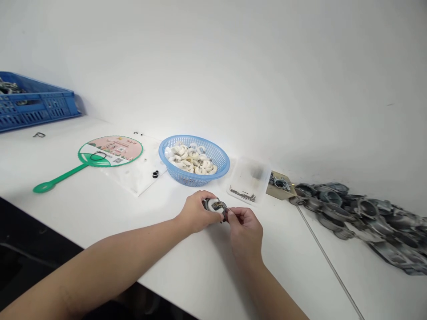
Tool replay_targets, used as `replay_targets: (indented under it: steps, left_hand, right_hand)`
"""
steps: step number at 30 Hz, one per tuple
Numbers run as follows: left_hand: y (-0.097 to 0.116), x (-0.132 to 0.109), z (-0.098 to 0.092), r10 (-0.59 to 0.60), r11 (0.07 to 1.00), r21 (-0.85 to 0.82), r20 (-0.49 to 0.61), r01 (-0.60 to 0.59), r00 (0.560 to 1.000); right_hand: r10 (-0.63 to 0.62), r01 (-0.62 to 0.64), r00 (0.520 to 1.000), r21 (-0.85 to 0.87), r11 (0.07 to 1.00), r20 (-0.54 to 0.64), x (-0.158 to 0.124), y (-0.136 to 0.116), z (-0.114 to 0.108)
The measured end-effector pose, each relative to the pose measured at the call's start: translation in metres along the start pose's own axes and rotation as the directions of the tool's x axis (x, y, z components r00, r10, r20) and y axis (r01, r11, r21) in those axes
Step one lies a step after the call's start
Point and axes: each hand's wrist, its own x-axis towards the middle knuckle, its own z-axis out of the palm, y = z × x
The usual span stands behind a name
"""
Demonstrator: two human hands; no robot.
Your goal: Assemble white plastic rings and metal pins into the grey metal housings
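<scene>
While the blue basket (222, 158) stands farther back on the white table (150, 211), a small round part (213, 205) with a white ring on it is held in front of it, slightly to its right. The left hand (197, 212) grasps this part from its left side, fingers over the far edge and thumb along the near edge, so that the white face shows between them. The right hand (246, 231), also in front of the basket but farther to its right, pinches a thin piece (228, 209) against the part's right side; its exact shape is too small to tell.

Inside the basket lie many white rings (190, 160). Just right of the basket is a clear tray (263, 173) with slim metal pins (243, 194), then a cardboard box (276, 191) and a heap of grey metal housings (333, 211). Left of the basket lie small black rings (155, 174) and a green-handled fan (125, 151); well beyond these, also to its left, sits a blue crate (46, 109).
</scene>
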Motion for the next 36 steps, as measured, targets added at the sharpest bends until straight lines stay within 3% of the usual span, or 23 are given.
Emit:
replay_targets:
  steps: [4,10,13,20,36]
  left_hand:
    - [0.001,0.001,0.002,-0.089,0.98,-0.175,0.043,0.095,0.995]
    - [0.003,0.0,0.004,-0.09,0.955,-0.278,0.067,0.105,0.994]
    - [0.001,0.0,0.006,-0.077,0.958,-0.273,0.053,0.089,0.996]
    - [0.001,-0.002,0.008,-0.069,0.974,-0.214,0.016,0.071,0.998]
    - [0.0,-0.004,0.011,-0.013,0.988,-0.154,-0.031,0.008,0.999]
  right_hand:
    - [0.024,-0.024,1.0,-0.026,0.999,-0.02,-0.001,-0.004,0.001]
    - [0.014,-0.016,0.998,-0.035,0.999,-0.058,-0.006,-0.007,0.003]
    - [-0.002,-0.002,0.995,-0.039,0.999,-0.095,-0.008,-0.011,0.004]
    - [0.032,-0.032,0.998,-0.01,0.999,-0.046,-0.001,-0.001,0.003]
    - [-0.032,0.033,0.999,0.043,0.999,-0.025,-0.004,0.005,0.003]
